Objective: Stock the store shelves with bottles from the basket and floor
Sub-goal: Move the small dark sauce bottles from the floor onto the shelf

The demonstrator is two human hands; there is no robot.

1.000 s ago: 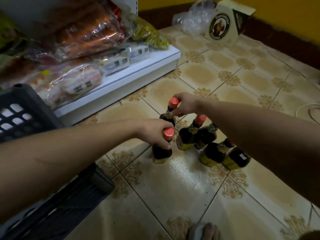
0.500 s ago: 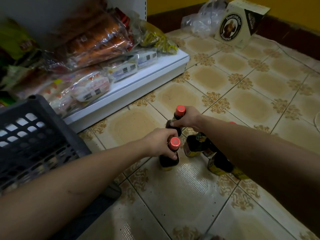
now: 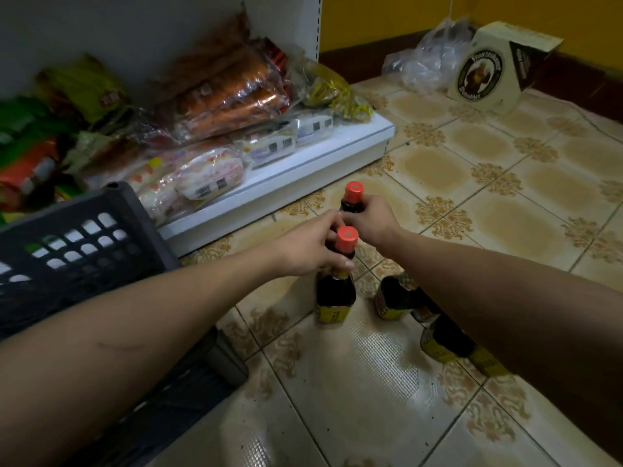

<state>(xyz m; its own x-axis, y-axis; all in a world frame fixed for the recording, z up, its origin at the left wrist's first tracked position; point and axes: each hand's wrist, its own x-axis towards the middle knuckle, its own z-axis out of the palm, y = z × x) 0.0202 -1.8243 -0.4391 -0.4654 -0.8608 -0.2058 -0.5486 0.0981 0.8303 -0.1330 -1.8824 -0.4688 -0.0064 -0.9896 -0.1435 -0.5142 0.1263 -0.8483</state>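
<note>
Dark glass, red-orange screw caps, yellow labels low on the body: that's the bottle type here. Near bottle [image 3: 337, 291] sits at centre frame, upright or nearly so, dark liquid up to the shoulder, yellow label at the base, a small yellow band at the neck. Can't tell if its base touches the floor [image 3: 354, 382]. Left hand [image 3: 308, 249] is closed around its neck just under the cap, thumb side toward the camera. Far bottle [image 3: 351, 201] at 12 o'clock of the near one, only cap and dark neck showing; right hand [image 3: 369, 219] is wrapped around that neck, fingers curled tight, body hidden behind the hand. The two hands are just beside each other, nearly touching.

More bottles of the same kind [image 3: 401, 299] stand at 3 to 4 o'clock of the near bottle, partly hidden under the right forearm; caps not visible, exact count unclear.

Black plastic basket [image 3: 84, 251] at 9 o'clock, lattice wall, contents not visible. White bottom shelf [image 3: 303, 176] at 11 o'clock, loaded with bagged packets [image 3: 215, 173]. Tiled floor, beige with brown ornament. At 1 o'clock, far corner, a cardboard box [image 3: 488, 72] with a round logo beside a clear plastic bag [image 3: 428, 59].
</note>
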